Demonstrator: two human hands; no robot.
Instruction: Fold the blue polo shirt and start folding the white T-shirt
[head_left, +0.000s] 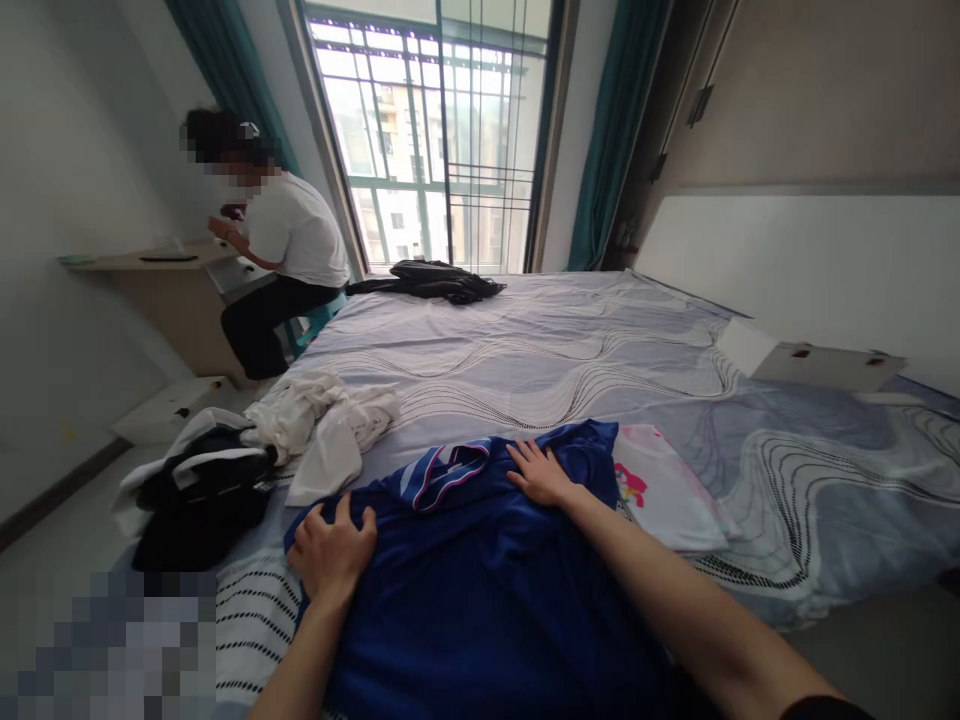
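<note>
A blue jersey (480, 590) with a striped collar lies spread on the bed (570, 360) in front of me. My left hand (332, 547) rests on its left shoulder, fingers curled into the cloth. My right hand (538, 473) lies flat on the right shoulder near the collar, fingers stretched out. A folded white garment with a pink print (660, 490) sits just right of the jersey.
A heap of white clothes (322, 425) and black clothes (199, 495) lies at the bed's left edge. A black garment (439, 280) lies at the far end by the window. A white box (814, 362) rests on the right. Another person (281, 265) sits at a desk, far left.
</note>
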